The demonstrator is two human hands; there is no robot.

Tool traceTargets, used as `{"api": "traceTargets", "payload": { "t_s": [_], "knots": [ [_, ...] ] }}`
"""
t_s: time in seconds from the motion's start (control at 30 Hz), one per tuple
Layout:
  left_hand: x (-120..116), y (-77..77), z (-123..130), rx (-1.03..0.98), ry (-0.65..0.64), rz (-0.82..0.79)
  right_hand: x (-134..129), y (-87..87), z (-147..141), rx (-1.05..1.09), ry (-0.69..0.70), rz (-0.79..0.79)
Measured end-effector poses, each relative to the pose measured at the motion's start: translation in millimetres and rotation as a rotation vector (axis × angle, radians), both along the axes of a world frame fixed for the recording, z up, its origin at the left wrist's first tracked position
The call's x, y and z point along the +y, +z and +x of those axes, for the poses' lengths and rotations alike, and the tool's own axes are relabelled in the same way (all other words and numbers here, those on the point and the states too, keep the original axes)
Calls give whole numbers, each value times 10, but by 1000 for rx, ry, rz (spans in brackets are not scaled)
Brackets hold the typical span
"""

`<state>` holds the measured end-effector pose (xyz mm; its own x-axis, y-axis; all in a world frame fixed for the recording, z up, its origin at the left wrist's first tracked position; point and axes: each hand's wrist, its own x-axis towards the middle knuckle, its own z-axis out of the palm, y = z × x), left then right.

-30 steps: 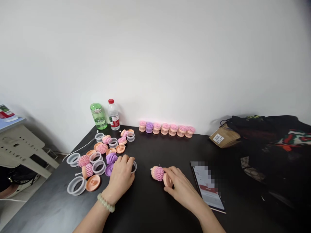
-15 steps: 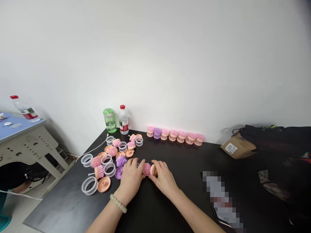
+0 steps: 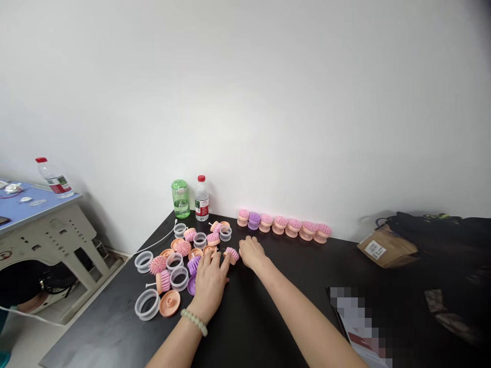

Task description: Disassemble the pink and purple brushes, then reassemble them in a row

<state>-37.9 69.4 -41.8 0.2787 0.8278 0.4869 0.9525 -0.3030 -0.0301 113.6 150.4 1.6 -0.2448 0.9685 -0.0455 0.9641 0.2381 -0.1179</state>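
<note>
A plain white wall point(image 3: 245, 102) fills most of what I see, lit softly and evenly and dimming slightly toward the top right corner. My dark tabletop point(image 3: 95, 327) meets it at the back. Down to my left stands a small desk with a blue top point(image 3: 38, 212) and a pale perforated frame point(image 3: 49, 245). Beyond the table's edge I see a pale floor point(image 3: 26, 342) and a brown skirting strip point(image 3: 115, 253).

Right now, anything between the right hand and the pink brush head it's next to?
Nothing visible. The right hand sits right beside the pink bristled brush head, with no object between them. The left hand is on the brush head's other side.
</note>
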Motion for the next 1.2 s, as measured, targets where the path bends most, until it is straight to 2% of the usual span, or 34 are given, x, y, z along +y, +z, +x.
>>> {"api": "traceTargets", "payload": {
  "t_s": [0.1,0.23,0.37,0.43,0.5,0.67,0.77,0.83,0.93,1.2],
  "knots": [
    [-31,24,23,-4,14,3,115,-27,16,37,37,-19],
    [-84,129,36,-21,52,-7,163,-95,41,130,187,-27],
    [-116,218,50,-25,82,-38,149,-118,184,199,266,60],
    [-131,218,65,-31,81,-25,161,-98,319,209,212,151],
    [-149,188,87,-34,48,1,198,-61,506,204,89,268],
    [-202,93,155,-50,-85,31,332,25,1235,115,-390,531],
    [-214,90,170,-61,-100,9,356,27,1748,32,-600,571],
    [-203,102,159,-57,-101,11,339,12,2031,-16,-650,540],
    [-160,105,126,-37,-101,29,289,2,2300,-65,-631,468],
    [-65,-14,131,39,-260,6,131,68,2464,-126,-628,328]
  ]
}}
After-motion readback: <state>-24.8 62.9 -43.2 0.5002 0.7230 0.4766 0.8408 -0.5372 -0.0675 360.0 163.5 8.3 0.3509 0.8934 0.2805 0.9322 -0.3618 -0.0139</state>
